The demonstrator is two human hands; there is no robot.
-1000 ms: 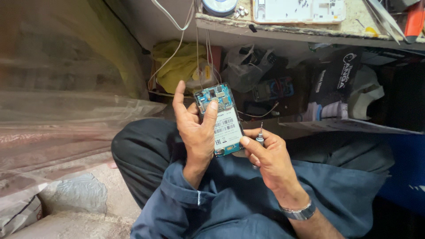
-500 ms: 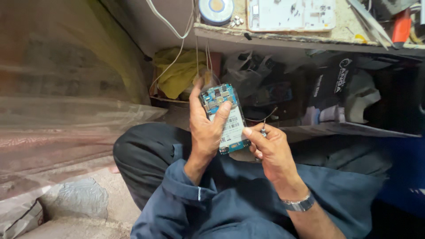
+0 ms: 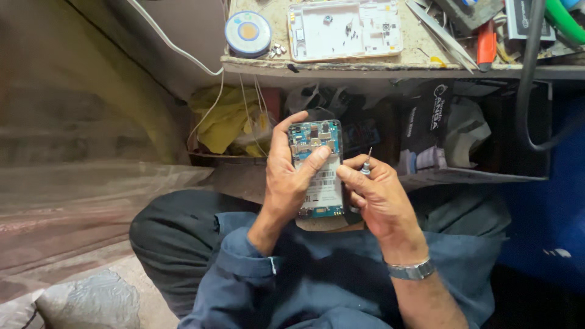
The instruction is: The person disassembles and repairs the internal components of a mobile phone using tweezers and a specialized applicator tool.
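The opened phone sat upright in our left hand, held above our lap and just below the bench edge, its long axis running from six to twelve o'clock with only a slight lean; the end showing the blue circuit board and metal shields pointed to twelve, away from us, while the end with a smaller blue board pointed to six, toward our body; the back was already off, the white labelled battery lay bare in the middle, and we judged the dismantling part done, with the boards and battery still seated in the frame and whatever fasteners remained too small for us to tell; our left fingers were wrapped round the nine o'clock edge, the thumb laid across the face of the phone at the top of the battery; at three o'clock of the phone our right hand had its thumb and forefinger pinched on a small screwdriver, the tip aimed up toward twelve and clear of the phone, the remaining fingers curled in; farther out, at twelve, the bench carried a white phone back cover, a round blue tin at eleven, and tweezers at one.
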